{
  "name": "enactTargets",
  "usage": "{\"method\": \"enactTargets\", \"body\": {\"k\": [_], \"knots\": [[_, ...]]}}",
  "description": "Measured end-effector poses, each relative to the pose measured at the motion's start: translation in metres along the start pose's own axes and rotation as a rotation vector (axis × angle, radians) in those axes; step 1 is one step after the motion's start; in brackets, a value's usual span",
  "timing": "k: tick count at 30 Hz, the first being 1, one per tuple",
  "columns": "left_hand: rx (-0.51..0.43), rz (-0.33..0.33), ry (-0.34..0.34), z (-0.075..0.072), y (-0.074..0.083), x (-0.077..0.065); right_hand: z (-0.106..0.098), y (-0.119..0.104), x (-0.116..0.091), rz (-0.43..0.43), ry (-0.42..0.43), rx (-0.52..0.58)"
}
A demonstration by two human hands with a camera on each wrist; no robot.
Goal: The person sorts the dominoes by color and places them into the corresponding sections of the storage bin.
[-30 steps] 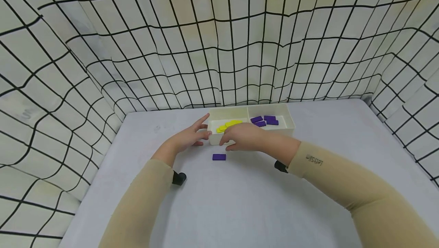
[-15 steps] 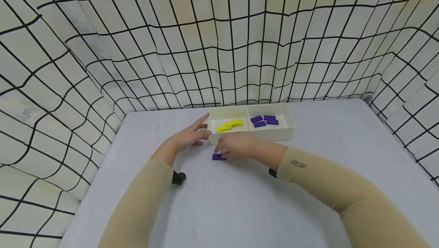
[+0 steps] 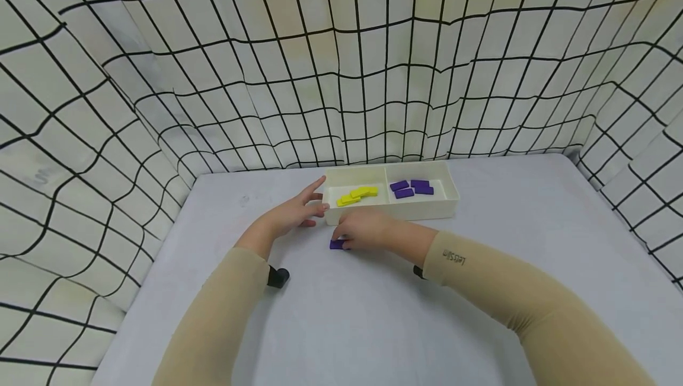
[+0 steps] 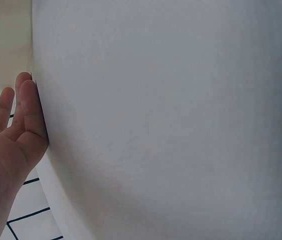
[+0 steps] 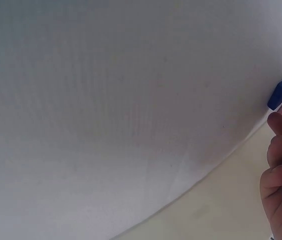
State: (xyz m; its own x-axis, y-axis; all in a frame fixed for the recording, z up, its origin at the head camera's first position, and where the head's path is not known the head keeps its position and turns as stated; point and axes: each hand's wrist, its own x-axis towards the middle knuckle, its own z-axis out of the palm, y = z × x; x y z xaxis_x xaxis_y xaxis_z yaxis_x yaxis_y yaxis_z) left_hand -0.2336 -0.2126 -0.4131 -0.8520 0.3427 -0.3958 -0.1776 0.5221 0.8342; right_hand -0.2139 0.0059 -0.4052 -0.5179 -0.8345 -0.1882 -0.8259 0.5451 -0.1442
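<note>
My right hand is in front of the white two-part box, its thumb and finger pinching a small flat purple block on the table. In the right wrist view the thumb and a fingertip meet at the end of this block, while the other fingers curl beside it. At the box's left end is my left hand, fingers spread and fingertips right at the wall. Several yellow blocks lie in the left compartment. The right compartment holds several purple blocks.
A white cloth-like surface covers the table. Black netting over pale walls rises behind the box and along both sides. A thin divider splits the box.
My right hand has come down and left from the box's front edge to the purple block on the table and taken hold of it. The left hand stays put.
</note>
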Motion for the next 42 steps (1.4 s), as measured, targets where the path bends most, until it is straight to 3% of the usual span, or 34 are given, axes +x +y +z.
{"method": "enactTargets", "body": {"k": [23,42], "knots": [[-0.012,0.005,-0.004,-0.001,0.001,-0.002,0.002,-0.004,0.004,0.004,-0.024,0.025],[-0.011,-0.004,-0.008,-0.001,0.003,-0.001,0.002,0.002,-0.006,0.007,0.039,0.044]]}}
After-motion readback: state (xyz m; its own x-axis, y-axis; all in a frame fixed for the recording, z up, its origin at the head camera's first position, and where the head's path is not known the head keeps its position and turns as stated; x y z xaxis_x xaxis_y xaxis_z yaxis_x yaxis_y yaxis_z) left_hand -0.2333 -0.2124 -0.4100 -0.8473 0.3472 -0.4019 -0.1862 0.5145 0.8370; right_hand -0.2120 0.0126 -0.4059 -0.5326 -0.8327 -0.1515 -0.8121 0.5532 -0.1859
